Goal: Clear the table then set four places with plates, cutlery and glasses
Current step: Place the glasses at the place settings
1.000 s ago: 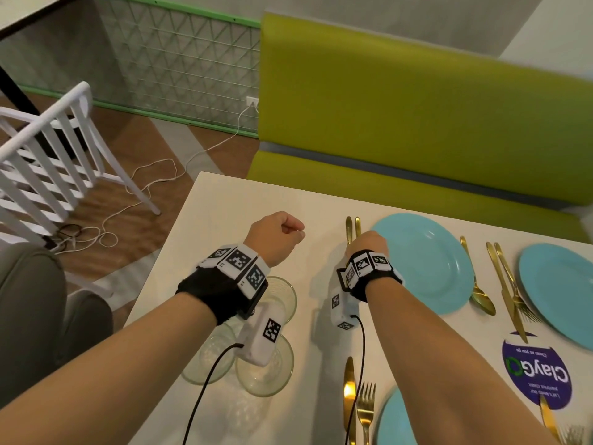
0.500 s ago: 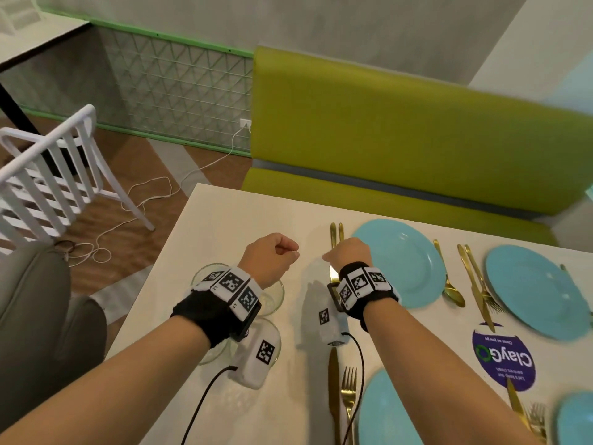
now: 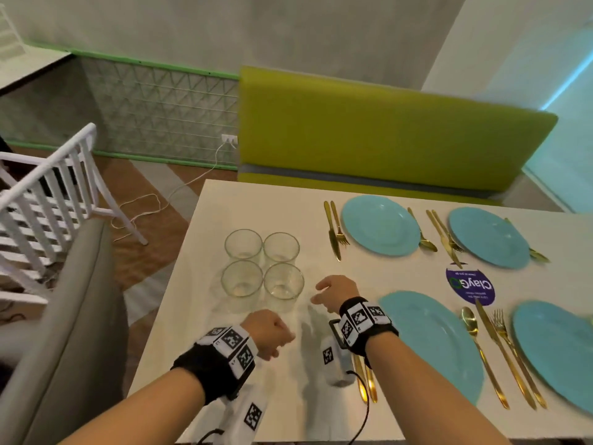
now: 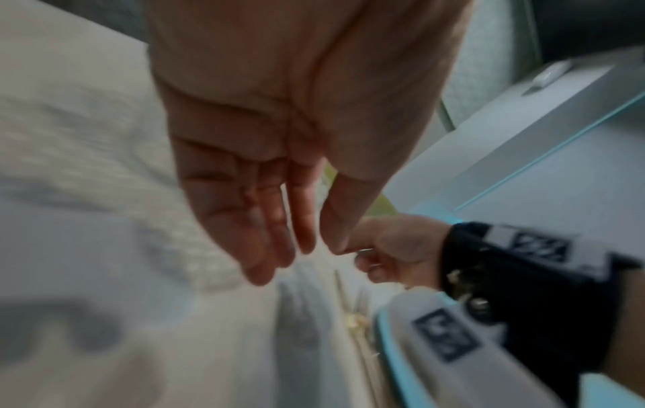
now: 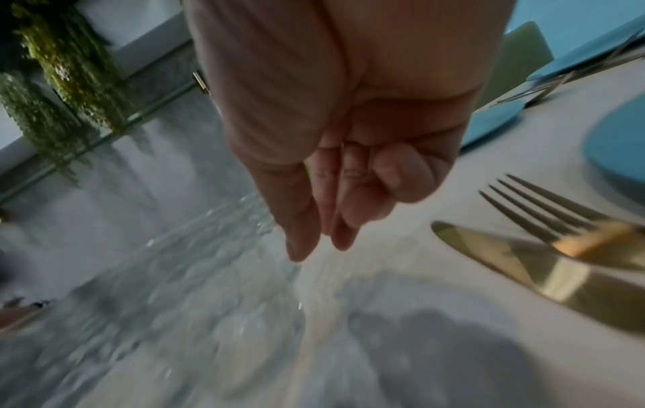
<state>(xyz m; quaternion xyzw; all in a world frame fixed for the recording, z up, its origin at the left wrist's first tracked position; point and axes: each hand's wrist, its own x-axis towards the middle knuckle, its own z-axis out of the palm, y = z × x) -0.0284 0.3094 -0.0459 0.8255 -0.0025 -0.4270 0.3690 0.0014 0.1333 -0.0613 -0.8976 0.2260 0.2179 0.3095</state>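
At ten o'clock of the empty, loosely curled right hand [image 3: 335,292], one glass [image 3: 283,282] should be gripped low; left hand [image 3: 268,337] curled, empty.

The near right plate [image 3: 558,354] is cut off by the frame's right edge; the knife and fork [image 3: 362,377] left of the near left plate [image 3: 430,348] lie half hidden under the right wrist; the glasses [image 5: 195,289] blur in the right wrist view.

A green bench [image 3: 385,139] fills the upper centre; a white chair [image 3: 48,194] stands left; a purple sticker [image 3: 470,285] lies right.
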